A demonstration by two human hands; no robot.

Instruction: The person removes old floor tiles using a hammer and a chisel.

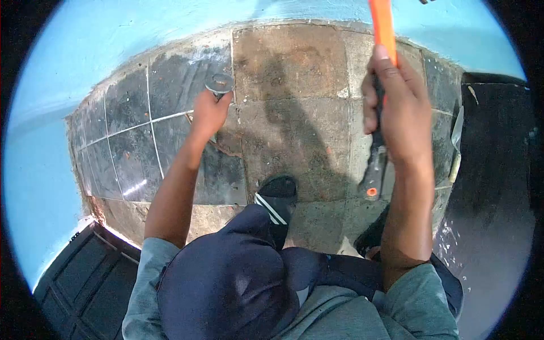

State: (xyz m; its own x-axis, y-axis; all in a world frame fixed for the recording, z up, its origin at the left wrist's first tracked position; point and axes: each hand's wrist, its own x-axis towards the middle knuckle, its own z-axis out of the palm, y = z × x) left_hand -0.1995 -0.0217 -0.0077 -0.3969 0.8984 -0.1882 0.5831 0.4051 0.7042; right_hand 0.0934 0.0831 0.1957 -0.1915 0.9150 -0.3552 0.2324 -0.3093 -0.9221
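Observation:
My left hand (pixel 211 115) is closed around a chisel (pixel 219 83) with a round grey guard at its upper end. It is held over the dark tiles beside the bare patch, and its lower end is hidden. Raised on the other side, my right hand (pixel 400 105) grips a hammer (pixel 384 25) by its orange and black handle. The hammer's head lies beyond the top of the view. Below the hands, dark floor tiles (pixel 127 160) with pale joints meet a bare brownish patch of floor (pixel 289 59).
Light blue walls (pixel 102 62) border the floor. A black slide sandal (pixel 276 198) with white stripes is on my foot near the middle. At the lower left is a dark panelled door (pixel 93 283); a dark surface (pixel 493 187) stands at the right. Small debris dots the tiles.

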